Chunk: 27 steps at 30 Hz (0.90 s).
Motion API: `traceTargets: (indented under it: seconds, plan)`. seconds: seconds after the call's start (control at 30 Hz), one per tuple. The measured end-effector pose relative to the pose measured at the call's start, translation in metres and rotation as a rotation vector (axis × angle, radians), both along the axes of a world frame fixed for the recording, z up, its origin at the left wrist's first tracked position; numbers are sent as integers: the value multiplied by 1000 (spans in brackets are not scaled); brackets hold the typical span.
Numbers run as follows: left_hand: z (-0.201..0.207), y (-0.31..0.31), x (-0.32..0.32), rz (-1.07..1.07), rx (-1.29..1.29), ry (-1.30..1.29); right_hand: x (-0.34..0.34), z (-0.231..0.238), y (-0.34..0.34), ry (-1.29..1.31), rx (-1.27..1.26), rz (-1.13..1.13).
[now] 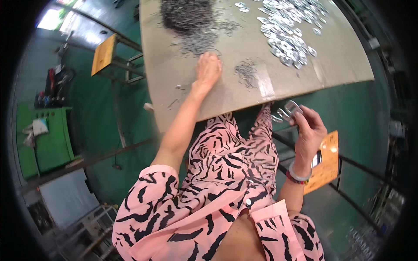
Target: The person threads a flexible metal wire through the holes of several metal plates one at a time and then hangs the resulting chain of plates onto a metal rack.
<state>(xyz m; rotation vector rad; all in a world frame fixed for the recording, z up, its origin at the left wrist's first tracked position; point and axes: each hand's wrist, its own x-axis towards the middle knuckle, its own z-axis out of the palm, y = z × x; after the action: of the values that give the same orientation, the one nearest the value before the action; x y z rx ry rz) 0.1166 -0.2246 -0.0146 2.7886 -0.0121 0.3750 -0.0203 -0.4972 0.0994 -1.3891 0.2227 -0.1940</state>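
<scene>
My left hand (208, 69) rests on the table at the near edge of a heap of small dark thin metal pins (191, 35). Its fingers are bent together, and the tips are hidden, so what they grip, if anything, does not show. Off the table's front edge, at the right, my right hand (310, 128) pinches shiny silver metal links (288, 111) between thumb and fingers. A smaller group of pins (247, 73) lies to the right of my left hand. Similar silver oval links (287, 37) are piled at the far right.
The table (226, 93) has tape strips (264, 82) near its front edge. A few loose pins (174, 103) lie at its left side. Wooden stools stand at left (104, 54) and right (328, 161). A green bench (45, 139) is farther left.
</scene>
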Motion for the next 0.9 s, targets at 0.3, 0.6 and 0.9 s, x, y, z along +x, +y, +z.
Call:
traceTargets:
  seconds: [0.3, 0.6, 0.9]
  plan:
    - [94, -104, -85, -490, -830, 63, 2, -14, 0, 35, -12, -12]
    - [108, -126, -105, -661, -812, -80, -5, -14, 7, -30, 35, -61]
    - [101, -138, -101, -627, -795, -142, -4, -7, 7, -114, -157, -89]
